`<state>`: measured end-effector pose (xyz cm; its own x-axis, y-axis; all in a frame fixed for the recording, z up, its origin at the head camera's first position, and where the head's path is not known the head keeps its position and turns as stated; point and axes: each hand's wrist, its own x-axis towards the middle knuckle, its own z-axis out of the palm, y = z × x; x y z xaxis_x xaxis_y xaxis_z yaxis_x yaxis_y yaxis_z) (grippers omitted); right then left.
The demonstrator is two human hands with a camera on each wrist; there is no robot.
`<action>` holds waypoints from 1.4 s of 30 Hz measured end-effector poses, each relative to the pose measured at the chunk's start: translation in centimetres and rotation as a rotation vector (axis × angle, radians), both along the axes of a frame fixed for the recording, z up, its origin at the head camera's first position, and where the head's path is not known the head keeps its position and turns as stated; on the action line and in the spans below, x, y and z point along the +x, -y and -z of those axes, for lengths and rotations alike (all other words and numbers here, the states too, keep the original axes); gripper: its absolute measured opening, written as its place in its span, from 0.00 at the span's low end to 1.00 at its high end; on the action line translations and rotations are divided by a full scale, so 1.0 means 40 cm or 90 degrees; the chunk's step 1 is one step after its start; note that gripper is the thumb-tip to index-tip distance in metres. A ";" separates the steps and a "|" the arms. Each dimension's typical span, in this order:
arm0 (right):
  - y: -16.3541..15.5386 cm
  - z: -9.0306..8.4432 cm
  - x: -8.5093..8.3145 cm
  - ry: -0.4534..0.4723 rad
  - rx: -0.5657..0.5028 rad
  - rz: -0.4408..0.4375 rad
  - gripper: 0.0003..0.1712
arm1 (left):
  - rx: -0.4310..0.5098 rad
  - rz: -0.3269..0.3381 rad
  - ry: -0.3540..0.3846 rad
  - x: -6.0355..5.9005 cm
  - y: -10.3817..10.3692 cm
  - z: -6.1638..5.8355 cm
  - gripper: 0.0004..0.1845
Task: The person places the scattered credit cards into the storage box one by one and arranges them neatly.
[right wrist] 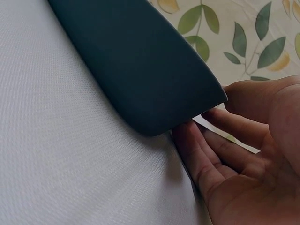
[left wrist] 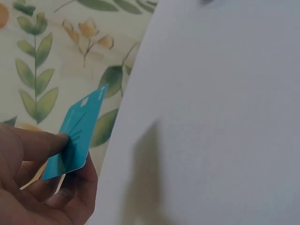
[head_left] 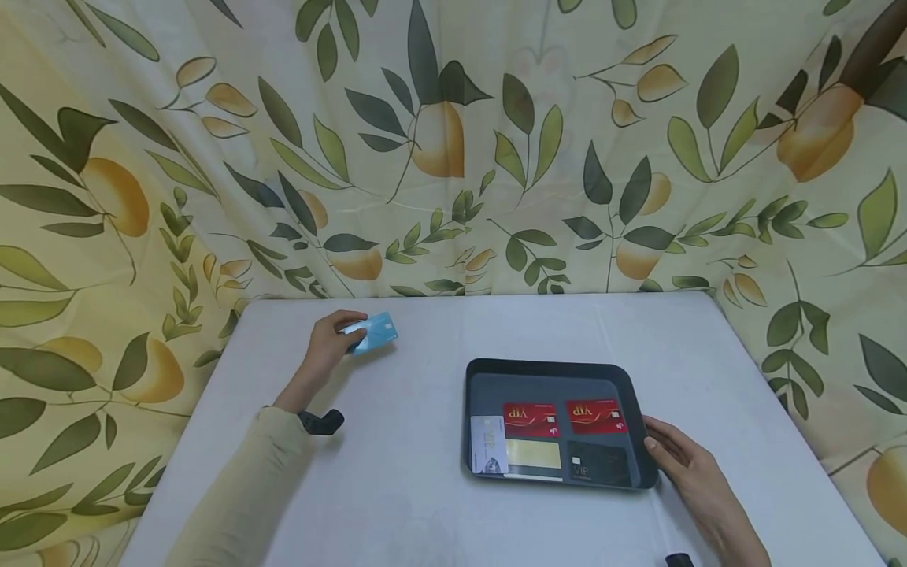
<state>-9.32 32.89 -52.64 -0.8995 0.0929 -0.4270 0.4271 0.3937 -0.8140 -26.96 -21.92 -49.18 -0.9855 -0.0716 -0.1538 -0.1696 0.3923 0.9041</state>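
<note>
My left hand pinches a light blue plastic card between thumb and fingers, raised above the far left of the table. The left wrist view shows this blue card tilted, its small chip near the upper end. At the right, my right hand grips the side of a dark tray. Its thumb lies at the rim and its fingers reach under the tray wall. Inside the tray lie two red VIP cards, a gold card, a black VIP card and a silvery-white card.
A white cloth covers the table. Behind and beside it hangs a curtain printed with leaves and fruit. A black band sits on the left wrist.
</note>
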 end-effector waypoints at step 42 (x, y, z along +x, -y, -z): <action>0.002 -0.001 -0.003 0.019 -0.004 0.006 0.48 | -0.019 0.264 -0.094 0.139 -0.321 -0.058 0.13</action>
<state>-9.45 32.82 -52.61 -0.8856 0.0990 -0.4538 0.4546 0.3848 -0.8033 -21.38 -9.07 -46.84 -0.9433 0.3317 -0.0130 0.1375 0.4263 0.8941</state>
